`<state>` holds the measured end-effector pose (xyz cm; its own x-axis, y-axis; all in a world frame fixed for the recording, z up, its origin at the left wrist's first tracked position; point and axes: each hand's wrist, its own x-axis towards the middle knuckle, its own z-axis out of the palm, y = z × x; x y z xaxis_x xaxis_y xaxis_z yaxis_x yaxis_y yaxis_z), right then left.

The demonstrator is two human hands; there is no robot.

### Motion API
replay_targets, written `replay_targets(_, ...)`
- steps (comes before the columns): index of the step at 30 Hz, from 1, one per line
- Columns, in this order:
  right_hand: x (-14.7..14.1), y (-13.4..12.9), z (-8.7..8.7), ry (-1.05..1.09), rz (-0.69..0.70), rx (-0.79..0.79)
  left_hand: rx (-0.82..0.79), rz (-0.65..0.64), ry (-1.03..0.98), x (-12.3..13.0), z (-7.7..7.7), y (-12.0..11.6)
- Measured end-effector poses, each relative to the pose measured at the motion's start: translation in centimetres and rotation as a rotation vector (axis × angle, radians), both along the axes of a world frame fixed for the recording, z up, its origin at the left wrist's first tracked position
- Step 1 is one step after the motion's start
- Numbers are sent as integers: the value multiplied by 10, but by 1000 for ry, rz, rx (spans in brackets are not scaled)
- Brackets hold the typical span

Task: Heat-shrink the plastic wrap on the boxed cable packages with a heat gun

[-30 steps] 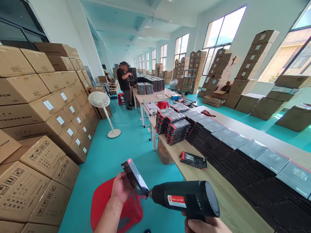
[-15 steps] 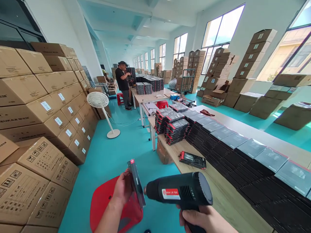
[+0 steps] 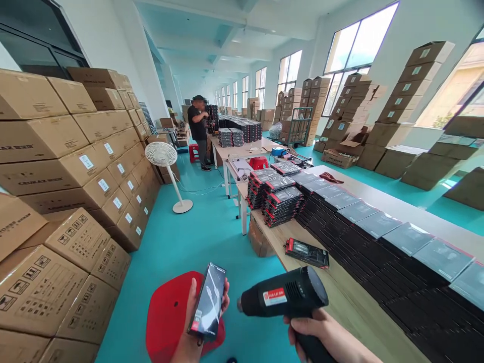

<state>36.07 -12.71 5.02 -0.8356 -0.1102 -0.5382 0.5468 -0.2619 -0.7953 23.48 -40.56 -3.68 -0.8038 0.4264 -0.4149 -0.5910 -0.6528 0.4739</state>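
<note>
My left hand (image 3: 192, 307) grips a slim black retail box (image 3: 210, 297) by its long sides. The box's broad face, printed with a pale cable-like picture and a red corner, is turned up toward me. In my right hand (image 3: 310, 330) is a black heat gun (image 3: 283, 292) with a red and white label, its fingers wrapped round the handle. The nozzle points left at the box, with a gap between them. On the wooden table to the right lies a single black and red package (image 3: 307, 253), apart from both hands.
A red stool (image 3: 166, 312) stands below my left hand. Stacked packages (image 3: 282, 201) and a long row of black boxes (image 3: 363, 237) fill the table. Cartons (image 3: 86, 166) are piled along the left, near a white fan (image 3: 162, 154). Another person (image 3: 198, 131) stands at a farther table.
The box in my left hand has turned from edge-on to showing its broad printed face. The heat gun still points left, now slightly farther from the box. The view has shifted a little left.
</note>
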Motion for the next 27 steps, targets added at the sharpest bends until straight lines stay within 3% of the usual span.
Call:
replay_targets(3,-20,-10,-6,47,-134,-47,-81,67,44,0,0,6)
replay_targets(6,-38,-20,3,90,-153,-100,-145,29,-29,-7,1,13)
replay_targets(12,-28,-8,23,75,203,-83,-120,-52,-14,-14,6,15)
replay_targets(15,-27,1,19,91,53,-18,-124,-87,-6,-13,6,13)
replay_targets(18,-36,-1,16,104,-139,-76,-152,-98,-17,-13,4,12)
replay_targets(23,-51,-14,29,133,-190,-191,-176,-131,-46,-14,7,15)
replay_targets(27,-55,-14,34,149,-173,-167,-225,-156,-56,-13,13,16)
